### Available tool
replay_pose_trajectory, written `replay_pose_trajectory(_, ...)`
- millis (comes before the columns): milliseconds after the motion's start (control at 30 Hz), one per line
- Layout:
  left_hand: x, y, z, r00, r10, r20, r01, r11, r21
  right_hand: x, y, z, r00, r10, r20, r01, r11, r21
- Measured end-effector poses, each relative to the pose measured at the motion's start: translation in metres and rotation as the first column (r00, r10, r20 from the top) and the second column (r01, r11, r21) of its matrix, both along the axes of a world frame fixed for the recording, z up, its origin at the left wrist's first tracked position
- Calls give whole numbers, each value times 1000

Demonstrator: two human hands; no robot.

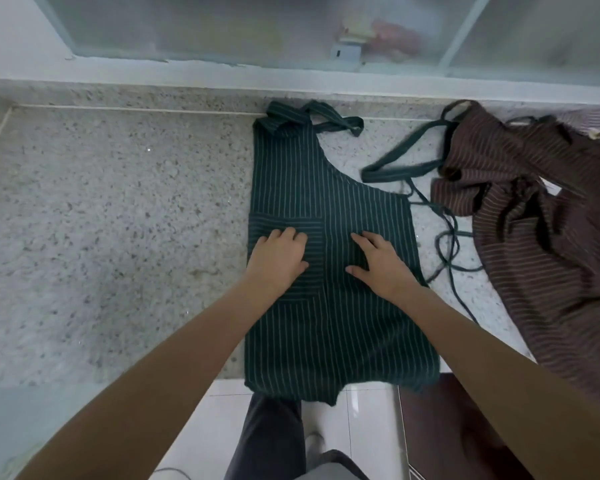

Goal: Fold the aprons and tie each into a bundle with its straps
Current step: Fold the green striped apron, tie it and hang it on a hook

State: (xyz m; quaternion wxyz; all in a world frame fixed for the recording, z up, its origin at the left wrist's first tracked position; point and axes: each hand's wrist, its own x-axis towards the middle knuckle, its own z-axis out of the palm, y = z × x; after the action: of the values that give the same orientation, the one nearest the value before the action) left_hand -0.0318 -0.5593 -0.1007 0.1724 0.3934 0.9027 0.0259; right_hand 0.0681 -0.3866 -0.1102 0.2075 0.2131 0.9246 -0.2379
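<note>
Both hands lie flat on the green striped apron, palms down, nothing held in either grip. Left hand has its fingers loosely spread over the pocket patch w/ horizontal stripes; right hand is just beside it, fingers straight, thumb pointing toward the left hand.

The green apron is folded lengthwise into a narrow panel on the speckled stone table, bib end toward the far wall, hem hanging over the near table edge. Its neck strap is bunched at the top, against the raised back ledge. Its thin ties trail off to the right in loose loops across the table, running up to and partly under the next item.

Right of it, a brown striped apron lies crumpled in a heap, near the green one but apart from the panel itself; a wider dark green strap lies between them.

Beyond the ledge: frosted window, blurred shapes behind it. Below the table edge: white floor tiles and the person's dark trouser leg.
</note>
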Motion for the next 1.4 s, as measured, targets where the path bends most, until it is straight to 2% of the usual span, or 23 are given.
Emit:
replay_pose_trajectory(133, 56, -12, -5, 978, 120, 173, -108, 991, -78, 55, -9, -1, 996, -30, -80, 31, 999, 11)
replay_pose_trajectory(267, 85, -21, -14, 940, 144, 309, -106, 985, -137, 96, -18, -8, 991, -19, -132, 25, 999, 40)
replay_pose_trajectory(367, 88, -23, -17, 948, 113, 298, -51, 977, -209, 109, -16, -15, 997, -56, -55, 58, 997, 52)
replay_pose_trajectory(500, 86, -32, -24, 959, 80, 273, -4, 963, -269, 119, -8, -15, 991, -115, 67, 119, 991, -61)
replay_pose_trajectory(600, 84, -41, -30, 982, 27, 185, 32, 950, -311, 126, -3, -14, 978, -117, 171, 113, 993, 33)
replay_pose_trajectory(667, 83, -47, -32, 988, 28, 152, 19, 954, -298, 132, -7, -15, 976, -177, 124, 164, 981, 108)
replay_pose_trajectory(733, 85, -51, -32, 991, 53, 121, -17, 961, -277, 140, -18, -16, 969, -245, -39, 248, 957, 153)
replay_pose_trajectory(800, 93, -53, -30, 997, 69, 45, -57, 972, -230, 148, -31, -15, 937, -294, -190, 328, 927, 183)
replay_pose_trajectory(867, 104, -57, -29, 998, 24, -49, -30, 992, -121, 154, -44, -13, 873, -423, -243, 459, 882, 111)
replay_pose_trajectory(900, 108, -58, -29, 999, 3, -37, -5, 998, -70, 156, -47, -12, 821, -520, -235, 542, 839, 36)
replay_pose_trajectory(967, 109, -61, -29, 994, 11, 112, -10, 1000, -11, 160, -49, -13, 725, -665, -181, 667, 743, -56)
replay_pose_trajectory(1033, 108, -62, -30, 978, 25, 205, -20, 999, -27, 164, -50, -12, 683, -721, -118, 726, 688, -3)
replay_pose_trajectory(1133, 112, -60, -28, 974, 13, 227, 10, 995, -102, 169, -50, -12, 621, -784, -12, 783, 619, 60)
replay_pose_trajectory(1233, 117, -60, -29, 974, 13, 225, 16, 992, -129, 171, -47, -14, 595, -804, 16, 804, 595, 14)
replay_pose_trajectory(1400, 106, -60, -26, 958, -4, 285, 37, 993, -110, 178, -44, -2, 559, -826, -72, 820, 563, -103)
